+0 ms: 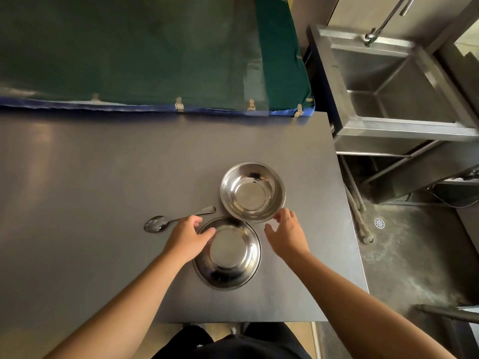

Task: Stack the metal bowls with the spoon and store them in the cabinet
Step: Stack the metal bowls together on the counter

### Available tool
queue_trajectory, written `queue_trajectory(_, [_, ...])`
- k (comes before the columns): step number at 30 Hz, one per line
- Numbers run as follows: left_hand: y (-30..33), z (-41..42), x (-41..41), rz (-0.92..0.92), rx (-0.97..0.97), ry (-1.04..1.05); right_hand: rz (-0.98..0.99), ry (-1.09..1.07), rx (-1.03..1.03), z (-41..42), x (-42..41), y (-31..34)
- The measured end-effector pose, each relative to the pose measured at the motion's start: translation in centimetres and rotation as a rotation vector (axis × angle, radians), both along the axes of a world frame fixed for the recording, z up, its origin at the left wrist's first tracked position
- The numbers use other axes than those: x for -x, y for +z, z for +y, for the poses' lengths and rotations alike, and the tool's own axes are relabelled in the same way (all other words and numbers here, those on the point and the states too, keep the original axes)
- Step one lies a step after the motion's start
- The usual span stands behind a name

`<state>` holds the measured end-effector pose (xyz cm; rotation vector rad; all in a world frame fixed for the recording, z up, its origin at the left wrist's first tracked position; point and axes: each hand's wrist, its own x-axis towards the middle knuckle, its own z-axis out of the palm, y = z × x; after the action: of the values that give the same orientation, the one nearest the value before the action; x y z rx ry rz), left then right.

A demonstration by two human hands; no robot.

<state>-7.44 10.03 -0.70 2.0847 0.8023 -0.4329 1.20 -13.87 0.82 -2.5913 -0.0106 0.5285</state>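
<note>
Two shiny metal bowls stand side by side on the dark grey table (90, 177). The far bowl (252, 192) is upright and touches the near bowl (230, 255) rim to rim. A metal spoon (166, 221) lies left of the bowls, its handle pointing right toward them. My left hand (188, 235) rests at the near bowl's left rim, thumb over the edge, covering part of the spoon's handle. My right hand (286, 235) hovers with fingers spread, just right of the near bowl and below the far bowl's rim, holding nothing.
A green cloth-covered surface (142, 47) with a blue edge borders the table's far side. A steel sink unit (394, 81) with a tap stands to the right, past the table's right edge. A grey floor with a drain (379, 223) lies below it.
</note>
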Motion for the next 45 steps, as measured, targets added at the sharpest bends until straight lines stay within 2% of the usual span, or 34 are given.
queue_trajectory(3, [-0.4,-0.6,1.1,0.030,0.044,0.040,0.180,-0.057,0.001,0.5,1.7,-0.2])
queue_trajectory(7, [-0.7,-0.5,1.7,0.074,0.114,0.081,0.364,-0.192,-0.099,1.5,3.0,-0.9])
queue_trajectory(17, [-0.5,0.8,3.3,0.107,0.157,0.116,0.577,-0.299,-0.276,3.4,3.9,-0.9])
queue_trajectory(21, [-0.4,1.1,4.3,0.065,0.140,0.170,0.549,-0.212,-0.152,5.1,4.3,-0.7])
queue_trajectory(25, [-0.3,1.2,4.9,0.034,0.134,0.187,0.549,-0.217,-0.122,6.3,4.6,-0.5])
queue_trajectory(34, [0.3,2.1,6.0,0.036,0.144,0.217,0.606,-0.267,-0.253,6.7,4.4,-0.1])
queue_trajectory(37, [0.5,2.6,6.4,0.023,0.160,0.276,0.670,-0.190,-0.303,6.9,4.2,0.6])
queue_trajectory(42, [1.7,3.5,7.5,-0.105,0.228,0.440,0.602,-0.053,-0.493,9.0,4.2,2.8])
queue_trajectory(45, [2.8,3.8,7.5,-0.164,0.436,0.603,0.529,0.109,-0.576,10.6,4.1,5.3])
